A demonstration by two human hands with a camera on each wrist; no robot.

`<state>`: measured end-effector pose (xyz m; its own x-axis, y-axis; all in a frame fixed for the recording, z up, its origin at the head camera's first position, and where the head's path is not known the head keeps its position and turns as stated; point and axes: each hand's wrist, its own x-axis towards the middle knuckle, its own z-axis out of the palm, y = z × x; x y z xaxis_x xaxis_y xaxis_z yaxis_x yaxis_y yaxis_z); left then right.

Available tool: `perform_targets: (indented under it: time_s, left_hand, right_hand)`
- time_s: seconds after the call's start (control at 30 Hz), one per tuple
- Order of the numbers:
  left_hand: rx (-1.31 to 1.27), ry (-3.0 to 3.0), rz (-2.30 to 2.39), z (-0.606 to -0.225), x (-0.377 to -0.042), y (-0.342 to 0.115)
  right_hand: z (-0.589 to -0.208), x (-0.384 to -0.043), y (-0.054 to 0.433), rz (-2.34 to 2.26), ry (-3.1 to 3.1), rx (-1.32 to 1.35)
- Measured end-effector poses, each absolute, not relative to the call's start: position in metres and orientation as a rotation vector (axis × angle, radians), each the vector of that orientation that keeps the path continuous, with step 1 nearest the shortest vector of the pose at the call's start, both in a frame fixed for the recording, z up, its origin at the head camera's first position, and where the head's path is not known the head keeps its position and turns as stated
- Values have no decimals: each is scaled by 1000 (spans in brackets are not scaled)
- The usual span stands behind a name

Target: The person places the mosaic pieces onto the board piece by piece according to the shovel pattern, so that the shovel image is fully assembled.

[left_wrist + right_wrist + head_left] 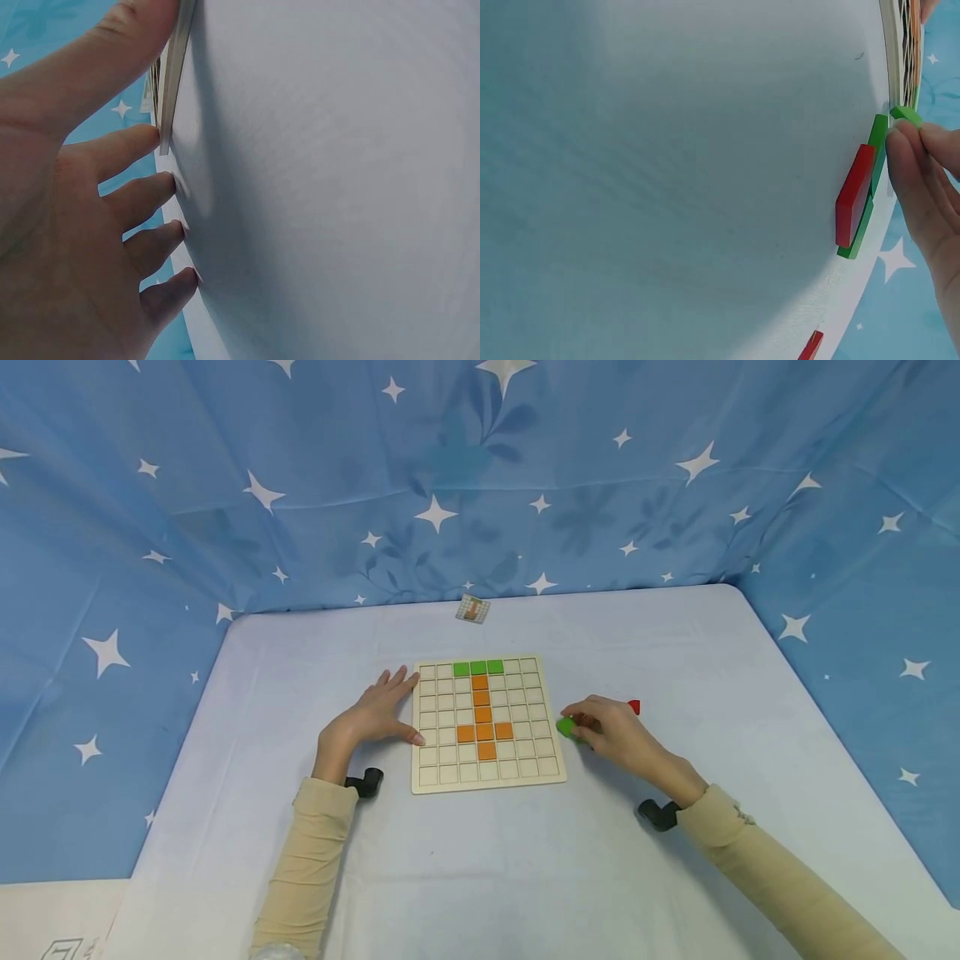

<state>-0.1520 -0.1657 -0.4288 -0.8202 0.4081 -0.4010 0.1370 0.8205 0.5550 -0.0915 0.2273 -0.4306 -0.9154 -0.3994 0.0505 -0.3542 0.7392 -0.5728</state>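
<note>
A wooden grid board [489,787] lies on the table. Three green tiles [478,667] fill squares in its top row, and several orange tiles [482,698] run down from them, crossed by a short row lower down. My left hand [377,710] is at the board's left side, fingers spread and thumb touching its edge. Just right of the board, my right hand [618,735] pinches a green tile [906,115] between thumb and fingertips. Under that hand, a red tile [855,195] leans against more green tiles [878,142] on the table.
Another red tile [811,346] lies farther off in the right wrist view. At the table's far side is a small patterned card [472,608]. A blue curtain [330,527] with white stars hangs behind and beside the white table [487,877].
</note>
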Motion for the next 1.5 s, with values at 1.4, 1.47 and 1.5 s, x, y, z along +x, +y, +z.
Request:
perform_targets:
  time_s: [1.4,1.47,1.5]
  left_hand:
    - [391,2479,723,-429,-152,-167]
    - [390,2479,723,-430,-152,-167]
    - [389,2480,724,-430,-152,-167]
  right_hand:
    - [-430,-93,214,-1084,2749,-649]
    - [-430,-93,212,-1087,2738,-667]
    - [-430,-93,211,-1089,2731,-676]
